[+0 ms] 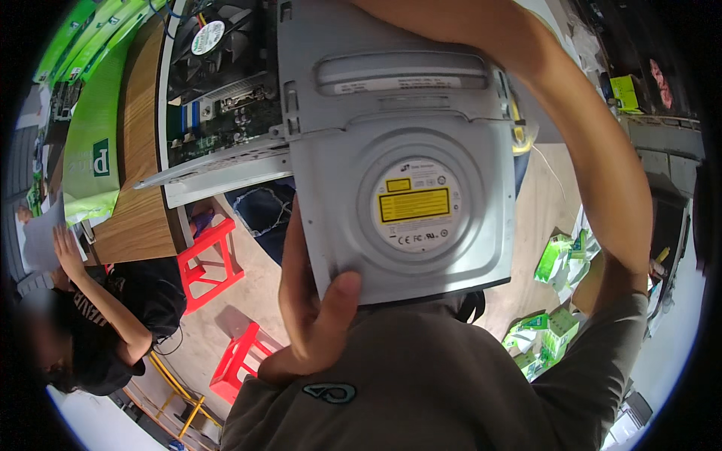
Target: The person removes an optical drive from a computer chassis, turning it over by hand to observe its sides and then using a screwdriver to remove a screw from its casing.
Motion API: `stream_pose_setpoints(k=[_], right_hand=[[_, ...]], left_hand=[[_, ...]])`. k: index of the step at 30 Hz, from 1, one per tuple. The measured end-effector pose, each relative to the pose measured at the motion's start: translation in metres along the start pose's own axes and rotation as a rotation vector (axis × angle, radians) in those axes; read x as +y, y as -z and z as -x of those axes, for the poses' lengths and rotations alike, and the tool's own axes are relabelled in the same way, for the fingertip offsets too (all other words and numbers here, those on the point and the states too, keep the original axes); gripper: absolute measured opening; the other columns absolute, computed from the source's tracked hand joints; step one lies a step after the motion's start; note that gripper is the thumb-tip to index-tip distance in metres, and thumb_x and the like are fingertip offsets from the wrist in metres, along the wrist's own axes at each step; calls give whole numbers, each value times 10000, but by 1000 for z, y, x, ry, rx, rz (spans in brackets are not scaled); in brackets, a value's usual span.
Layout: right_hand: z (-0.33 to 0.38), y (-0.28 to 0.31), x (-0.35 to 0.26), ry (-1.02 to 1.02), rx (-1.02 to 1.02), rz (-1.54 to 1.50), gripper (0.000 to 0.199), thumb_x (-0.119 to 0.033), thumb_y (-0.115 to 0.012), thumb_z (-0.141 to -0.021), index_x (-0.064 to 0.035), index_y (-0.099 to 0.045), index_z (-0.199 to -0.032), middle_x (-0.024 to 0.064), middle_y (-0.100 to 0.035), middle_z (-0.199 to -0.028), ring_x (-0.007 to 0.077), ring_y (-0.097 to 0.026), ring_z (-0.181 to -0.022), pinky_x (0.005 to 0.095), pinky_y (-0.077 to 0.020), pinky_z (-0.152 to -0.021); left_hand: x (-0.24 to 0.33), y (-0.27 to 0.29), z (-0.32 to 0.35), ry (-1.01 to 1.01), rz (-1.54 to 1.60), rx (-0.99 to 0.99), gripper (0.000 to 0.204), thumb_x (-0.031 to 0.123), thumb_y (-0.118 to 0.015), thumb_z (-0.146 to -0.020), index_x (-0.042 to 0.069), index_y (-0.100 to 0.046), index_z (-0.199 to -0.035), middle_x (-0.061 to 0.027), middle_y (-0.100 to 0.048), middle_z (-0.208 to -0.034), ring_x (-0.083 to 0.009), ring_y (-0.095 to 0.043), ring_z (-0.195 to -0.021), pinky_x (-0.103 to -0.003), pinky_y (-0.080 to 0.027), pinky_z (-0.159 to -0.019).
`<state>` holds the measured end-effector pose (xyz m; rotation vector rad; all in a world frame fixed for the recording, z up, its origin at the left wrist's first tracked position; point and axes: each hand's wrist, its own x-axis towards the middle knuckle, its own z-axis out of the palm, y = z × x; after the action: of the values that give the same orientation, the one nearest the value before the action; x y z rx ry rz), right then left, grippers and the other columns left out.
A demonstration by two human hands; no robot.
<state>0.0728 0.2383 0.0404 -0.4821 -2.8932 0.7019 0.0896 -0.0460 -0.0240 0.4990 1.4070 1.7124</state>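
A silver optical disc drive [331, 203] fills the middle of the view, its round white and yellow label facing me. My left hand [320, 323] grips its lower left corner, thumb on the near edge and the fingers partly hidden along the side. From the right my right arm bends over the drive's top; my right hand [444, 19] is cut off by the upper edge, so its fingers are hidden. Behind the drive and to its left lies an open computer case [226, 188] with a fan [210, 41] and circuit board [233, 124].
The case rests on a wooden table [139, 128] with green bags [94, 158] along its left. Two red stools [210, 267] stand on the floor below. At left, another person's hand [68, 252] touches a pale sheet. Green and white packaging [541, 338] lies on the floor at right.
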Motion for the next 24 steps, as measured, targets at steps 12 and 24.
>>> stream_pose_setpoints(k=[12, 24], right_hand=[[-29, 48, 3, -92, -752, -640, 575, -278, -881, -778, 75, -633, -1158, 131, -715, -1025, 161, -666, -893, 274, -516, -760], [-55, 17, 42, -109, -945, -830, 617, -219, -863, -791, 78, -566, -1243, 134, -702, -1078, 168, -674, -952, 288, -539, -803]], left_hand=[[26, 4, -39, 86, 169, -6, 658, 14, -596, -970, 21, -154, -1457, -246, -471, -1390, -238, -505, -1267, -356, -437, -1035], [26, 7, -37, 113, 130, -38, 742, 7, -599, -955, 27, -97, -1502, -250, -501, -1355, -243, -530, -1236, -362, -432, -1034]])
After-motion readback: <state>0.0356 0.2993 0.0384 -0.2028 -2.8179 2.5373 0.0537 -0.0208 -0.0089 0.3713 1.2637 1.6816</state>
